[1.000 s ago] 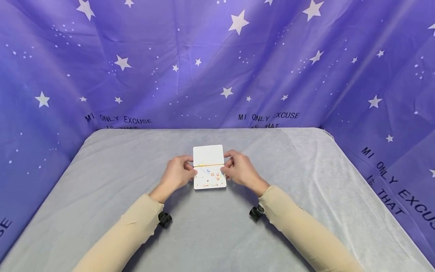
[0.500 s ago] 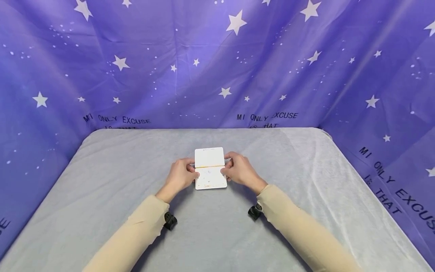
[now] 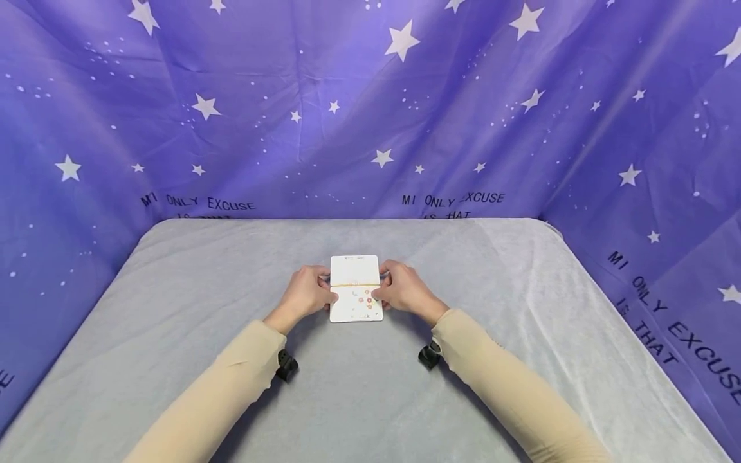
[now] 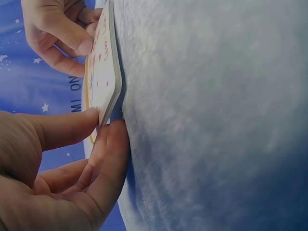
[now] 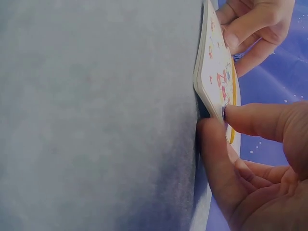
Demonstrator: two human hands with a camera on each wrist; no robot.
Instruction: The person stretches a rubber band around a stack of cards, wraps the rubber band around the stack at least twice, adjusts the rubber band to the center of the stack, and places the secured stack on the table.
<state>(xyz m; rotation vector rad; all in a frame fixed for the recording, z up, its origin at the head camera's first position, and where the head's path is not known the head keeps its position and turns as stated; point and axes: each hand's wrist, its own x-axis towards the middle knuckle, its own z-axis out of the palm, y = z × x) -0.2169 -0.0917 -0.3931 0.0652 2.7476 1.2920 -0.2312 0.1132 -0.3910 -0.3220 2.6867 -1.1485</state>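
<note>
A small white booklet with rounded corners lies between both hands in the middle of the grey cloth. A yellow strip runs across it between a mostly plain far half and a near half printed with flowers and small red lettering. My left hand pinches its left edge, thumb on top and fingers beneath, as the left wrist view shows. Opposite, my right hand pinches the right edge likewise; the right wrist view has its thumb over the printed face. Seen from the wrists, the layered near edge is close over the cloth.
A grey plush cloth covers the table. Purple curtains with white stars and black lettering rise behind it and at both sides. Black wrist cameras hang under the beige sleeves.
Both hands keep their pinch on the booklet. Its far edge has come down a little in the head view, and glare on the printed half has shifted.
</note>
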